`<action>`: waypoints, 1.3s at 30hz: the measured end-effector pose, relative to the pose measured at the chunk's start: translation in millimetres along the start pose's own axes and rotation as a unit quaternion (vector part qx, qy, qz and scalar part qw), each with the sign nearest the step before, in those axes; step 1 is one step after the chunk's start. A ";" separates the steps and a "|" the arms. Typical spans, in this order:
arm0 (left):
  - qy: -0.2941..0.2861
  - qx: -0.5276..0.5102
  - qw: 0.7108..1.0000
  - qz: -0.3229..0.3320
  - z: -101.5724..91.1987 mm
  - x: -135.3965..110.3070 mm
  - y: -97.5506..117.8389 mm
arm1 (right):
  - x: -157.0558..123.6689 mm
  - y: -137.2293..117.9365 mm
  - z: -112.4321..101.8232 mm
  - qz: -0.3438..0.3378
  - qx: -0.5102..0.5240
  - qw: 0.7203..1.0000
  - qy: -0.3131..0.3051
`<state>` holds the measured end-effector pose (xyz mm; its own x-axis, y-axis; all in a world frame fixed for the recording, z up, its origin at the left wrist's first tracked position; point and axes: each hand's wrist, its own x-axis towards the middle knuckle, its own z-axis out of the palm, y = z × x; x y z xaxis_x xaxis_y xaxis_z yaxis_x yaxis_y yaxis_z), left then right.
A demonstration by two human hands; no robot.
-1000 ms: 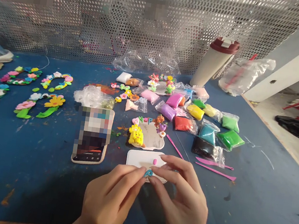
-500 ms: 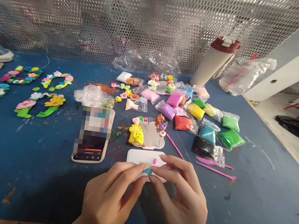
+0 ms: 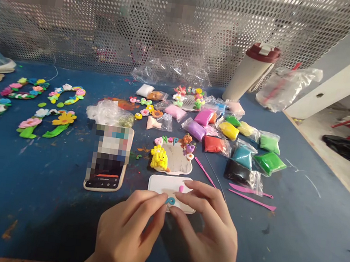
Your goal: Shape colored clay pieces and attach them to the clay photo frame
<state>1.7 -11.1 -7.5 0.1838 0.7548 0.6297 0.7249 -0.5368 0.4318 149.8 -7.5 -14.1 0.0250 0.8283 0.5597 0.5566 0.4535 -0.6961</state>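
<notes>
A small curled piece of blue clay (image 3: pixel 170 200) is pinched between the thumb and forefinger of my left hand (image 3: pixel 135 225). My right hand (image 3: pixel 213 227) is just beside the curl, its thumb and fingers apart with nothing between them. Below both hands lies a white board (image 3: pixel 163 183), and a small pink clay piece (image 3: pixel 181 189) rests on it near my right fingertips. Just beyond the board is a mirror (image 3: pixel 179 160), its frame decorated with a yellow clay figure (image 3: pixel 160 158), small coloured letters and other clay shapes.
A phone (image 3: pixel 108 160) lies to the left. Several bags of coloured clay (image 3: pixel 214 144) are spread behind and to the right, near pink modelling tools (image 3: pixel 252 199). A tumbler (image 3: pixel 251 72) stands at the back by the perforated metal panel (image 3: pixel 111 31). Clay-flower decorations (image 3: pixel 62 117) lie at left.
My right thumb and forefinger have parted from the blue clay and moved slightly right. The curl stays in my left fingers, shifted a little left and now more exposed.
</notes>
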 end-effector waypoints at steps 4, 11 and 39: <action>-0.006 0.007 1.000 0.014 0.2 -1.9 -1.6 | 0.0 0.3 -0.2 -0.002 0.003 1.000 -0.002; 0.006 0.021 1.000 0.023 -1.2 -1.9 -1.5 | 0.2 0.5 0.7 0.022 0.018 1.000 -0.010; -0.159 0.005 0.987 0.004 -64.3 36.8 -63.0 | 146.3 76.3 14.9 -0.170 -0.156 0.937 -0.264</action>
<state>-79.9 26.3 30.0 0.3882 0.8316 0.3973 0.7287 -0.5409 0.4201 183.6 153.1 7.9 -0.5652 0.7386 0.3675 0.6754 0.6701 -0.3079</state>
